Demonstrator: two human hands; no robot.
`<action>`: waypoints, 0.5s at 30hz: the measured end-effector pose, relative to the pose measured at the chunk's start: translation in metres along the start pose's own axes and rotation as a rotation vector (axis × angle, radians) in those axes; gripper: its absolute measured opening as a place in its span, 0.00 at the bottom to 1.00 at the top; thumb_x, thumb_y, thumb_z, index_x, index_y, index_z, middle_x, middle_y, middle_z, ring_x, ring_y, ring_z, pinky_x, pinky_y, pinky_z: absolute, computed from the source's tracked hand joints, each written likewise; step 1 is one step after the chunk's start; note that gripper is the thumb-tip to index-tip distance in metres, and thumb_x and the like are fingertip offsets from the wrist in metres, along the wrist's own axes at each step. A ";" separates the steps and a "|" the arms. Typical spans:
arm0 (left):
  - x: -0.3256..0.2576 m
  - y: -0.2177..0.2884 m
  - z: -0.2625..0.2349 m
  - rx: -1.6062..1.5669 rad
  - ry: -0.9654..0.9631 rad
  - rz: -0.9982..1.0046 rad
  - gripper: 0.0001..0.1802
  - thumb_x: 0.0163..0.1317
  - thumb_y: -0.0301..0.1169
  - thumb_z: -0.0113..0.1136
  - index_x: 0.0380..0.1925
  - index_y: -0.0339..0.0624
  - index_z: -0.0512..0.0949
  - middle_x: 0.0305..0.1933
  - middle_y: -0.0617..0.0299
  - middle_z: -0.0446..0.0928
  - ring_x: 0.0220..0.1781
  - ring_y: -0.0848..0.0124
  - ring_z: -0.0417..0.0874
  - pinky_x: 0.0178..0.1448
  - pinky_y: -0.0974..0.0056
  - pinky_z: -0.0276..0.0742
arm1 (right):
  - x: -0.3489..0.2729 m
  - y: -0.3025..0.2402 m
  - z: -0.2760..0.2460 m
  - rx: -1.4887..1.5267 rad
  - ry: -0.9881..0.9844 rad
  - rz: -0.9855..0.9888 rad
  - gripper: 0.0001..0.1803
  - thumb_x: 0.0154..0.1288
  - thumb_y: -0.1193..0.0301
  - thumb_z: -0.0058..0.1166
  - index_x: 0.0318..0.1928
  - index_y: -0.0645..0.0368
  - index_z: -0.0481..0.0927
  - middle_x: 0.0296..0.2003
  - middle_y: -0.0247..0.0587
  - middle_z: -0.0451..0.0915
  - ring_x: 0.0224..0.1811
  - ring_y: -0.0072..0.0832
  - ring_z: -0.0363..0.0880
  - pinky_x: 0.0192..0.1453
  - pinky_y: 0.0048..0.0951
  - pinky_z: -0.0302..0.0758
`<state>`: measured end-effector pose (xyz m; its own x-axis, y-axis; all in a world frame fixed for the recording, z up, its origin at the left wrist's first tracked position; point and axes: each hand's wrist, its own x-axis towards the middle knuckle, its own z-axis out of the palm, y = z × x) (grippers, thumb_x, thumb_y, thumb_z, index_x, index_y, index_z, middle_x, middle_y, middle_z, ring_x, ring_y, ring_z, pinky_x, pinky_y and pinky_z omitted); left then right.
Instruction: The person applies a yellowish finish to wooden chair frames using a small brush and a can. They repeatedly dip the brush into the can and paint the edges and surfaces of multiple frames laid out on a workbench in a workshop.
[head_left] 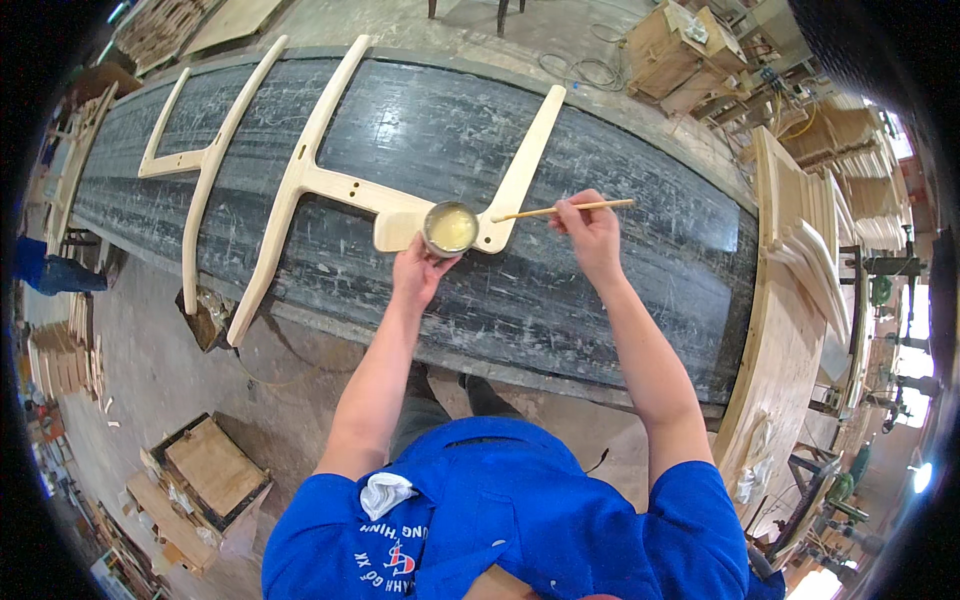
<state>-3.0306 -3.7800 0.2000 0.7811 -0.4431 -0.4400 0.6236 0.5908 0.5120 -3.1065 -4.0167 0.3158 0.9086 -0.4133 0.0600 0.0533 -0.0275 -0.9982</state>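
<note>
My left hand [418, 275] is closed round a small round tin [431, 243] of pale yellow, creamy liquid. In my right hand [594, 235] I pinch a thin wooden stick [535, 212], whose left tip meets the lower part of a flat, tapered wooden leg [527, 155]. A dark round hole shows near that leg's lower end. Just left of the tin is a rounded wooden pad [392, 231], below a crosspiece [345, 188] that joins a long curved wooden leg [288, 190]. The tin covers where the crosspiece runs toward the tapered leg.
The wooden parts lie on a long, scuffed black-topped table [640, 240]. Another pale wooden frame [210, 165] lies farther left. Stacked wooden parts [808, 270] stand at the right end. A wooden crate [210, 470] is on the floor at lower left, and boxes [680, 55] stand behind.
</note>
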 end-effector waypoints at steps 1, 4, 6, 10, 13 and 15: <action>-0.005 0.005 -0.012 -0.007 0.099 0.000 0.20 0.71 0.38 0.37 0.56 0.36 0.63 0.56 0.52 0.68 0.57 0.57 0.72 0.57 0.46 0.73 | 0.001 -0.001 0.003 -0.146 -0.065 -0.048 0.07 0.63 0.71 0.52 0.31 0.62 0.71 0.23 0.37 0.76 0.24 0.20 0.73 0.28 0.23 0.71; -0.024 0.019 -0.044 -0.051 0.135 0.026 0.20 0.70 0.38 0.38 0.56 0.39 0.64 0.57 0.53 0.68 0.57 0.57 0.71 0.58 0.46 0.72 | 0.003 0.003 0.014 -0.512 -0.190 -0.136 0.08 0.61 0.71 0.54 0.30 0.64 0.73 0.19 0.39 0.72 0.20 0.22 0.67 0.25 0.26 0.66; -0.035 0.025 -0.059 -0.058 0.087 0.093 0.20 0.70 0.38 0.38 0.57 0.39 0.64 0.56 0.53 0.69 0.56 0.57 0.73 0.56 0.47 0.74 | 0.005 0.008 0.020 -0.517 -0.247 -0.215 0.08 0.61 0.71 0.54 0.30 0.63 0.73 0.18 0.40 0.71 0.19 0.25 0.67 0.25 0.27 0.66; -0.053 0.030 -0.078 -0.048 0.197 0.091 0.20 0.70 0.38 0.38 0.57 0.40 0.64 0.56 0.53 0.70 0.55 0.58 0.74 0.53 0.49 0.77 | 0.008 0.021 0.028 -0.612 -0.296 -0.109 0.08 0.60 0.71 0.55 0.28 0.62 0.72 0.18 0.42 0.70 0.19 0.31 0.67 0.26 0.30 0.66; -0.060 0.032 -0.082 -0.038 0.227 0.105 0.20 0.70 0.38 0.38 0.57 0.40 0.64 0.56 0.53 0.70 0.54 0.59 0.75 0.52 0.50 0.78 | 0.010 0.028 0.033 -0.634 -0.315 -0.043 0.09 0.60 0.71 0.54 0.28 0.62 0.72 0.18 0.43 0.71 0.20 0.33 0.70 0.26 0.31 0.67; -0.061 0.032 -0.082 -0.056 0.120 0.131 0.20 0.70 0.38 0.38 0.56 0.40 0.64 0.55 0.53 0.71 0.54 0.59 0.75 0.52 0.49 0.78 | 0.012 0.032 0.038 -0.638 -0.372 -0.116 0.09 0.60 0.70 0.54 0.28 0.62 0.72 0.19 0.44 0.72 0.21 0.35 0.71 0.27 0.32 0.68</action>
<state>-3.0613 -3.6788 0.1831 0.8437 -0.2781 -0.4592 0.5115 0.6761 0.5303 -3.0783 -3.9878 0.2846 0.9980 -0.0432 0.0467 0.0098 -0.6216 -0.7833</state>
